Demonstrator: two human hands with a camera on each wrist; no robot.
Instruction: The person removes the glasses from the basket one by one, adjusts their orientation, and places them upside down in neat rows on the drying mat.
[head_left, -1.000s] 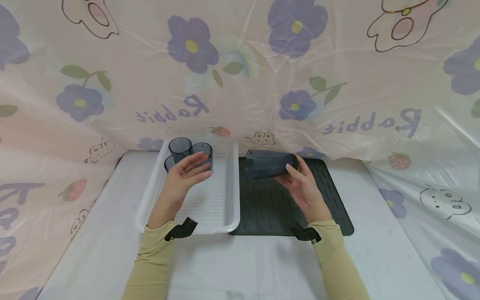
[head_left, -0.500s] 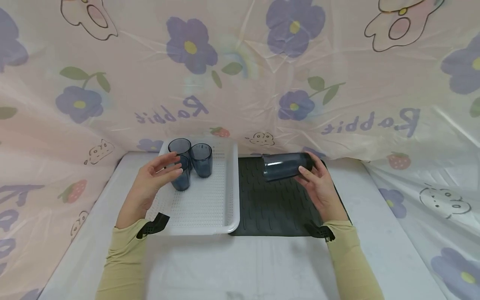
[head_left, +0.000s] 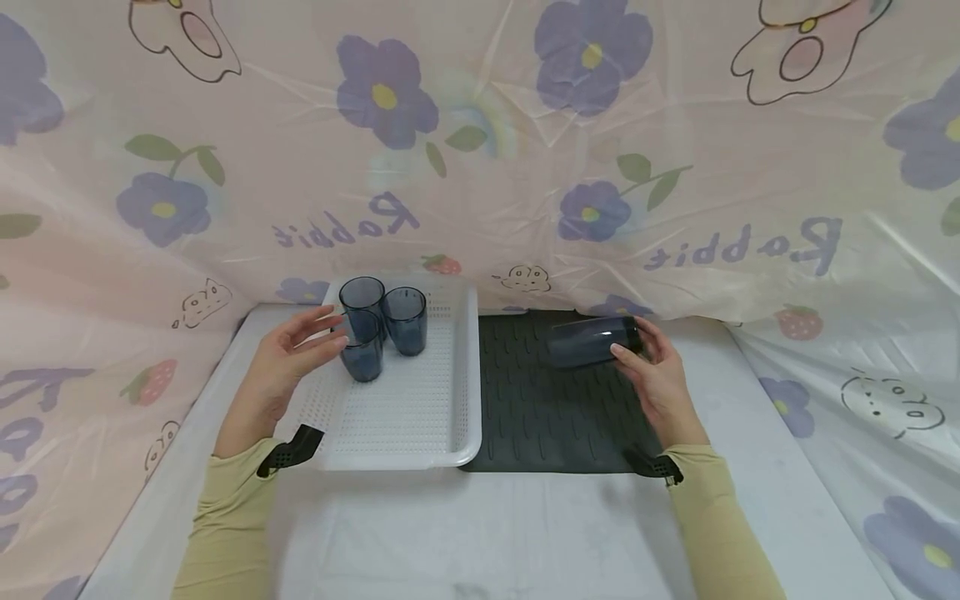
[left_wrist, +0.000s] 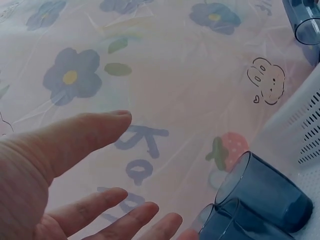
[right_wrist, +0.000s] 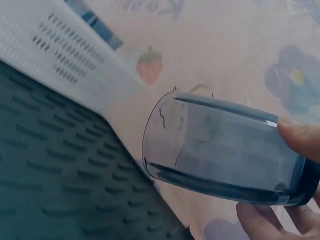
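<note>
My right hand [head_left: 658, 375] grips a blue-tinted drinking glass [head_left: 592, 342] near its thick base. The glass lies sideways over the dark ridged mat [head_left: 540, 425], mouth pointing left. In the right wrist view the thumb is on one side of the glass [right_wrist: 225, 150] and fingers on the other. My left hand [head_left: 288, 358] holds nothing; its fingers are loosely spread over the left side of the white perforated basket [head_left: 397, 460]. Beside its fingertips, three upright glasses [head_left: 407, 323] of the same blue stand together at the back left of the basket.
The basket and mat sit side by side on a white-covered table [head_left: 420, 533]. A flower-printed curtain [head_left: 480, 183] hangs close behind them and along both sides.
My right hand has carried the glass rightward and slightly down over the mat. My left hand has drawn back leftward from above the glasses, leaving them more visible.
</note>
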